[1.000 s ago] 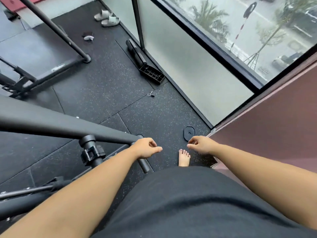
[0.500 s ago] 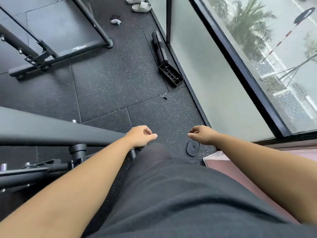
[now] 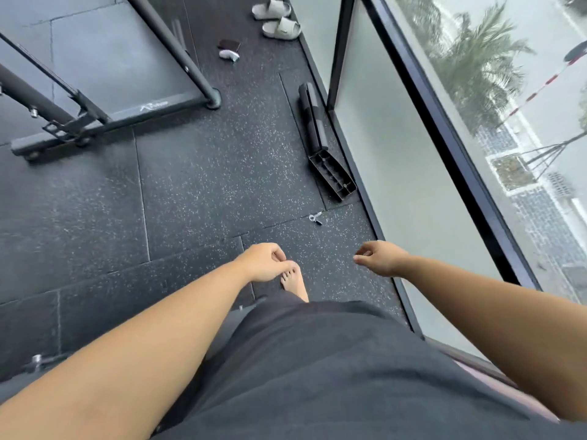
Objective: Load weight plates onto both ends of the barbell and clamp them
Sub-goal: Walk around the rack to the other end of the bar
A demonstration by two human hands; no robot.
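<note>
Far left: black tubular steel rack base (image 3: 108, 117) on speckled black rubber floor tiles (image 3: 206, 173). Left hand (image 3: 265, 263) hangs over floor, fingers loosely curled toward thumb, nothing held. Bare foot (image 3: 293, 282) shows just beside it. Small silver spring clamp with black handle tips (image 3: 316, 217) lies flat on floor at tile seam, ahead of and between both hands, apart from each. Right hand (image 3: 381, 258) near frosted glass panel (image 3: 397, 173), fingers loosely curled, nothing held.

Speckled rubber floor (image 3: 206, 185): slippers (image 3: 279, 19), spring clip (image 3: 315, 217), rack base (image 3: 104, 119), ribbed black block (image 3: 330, 173).
</note>
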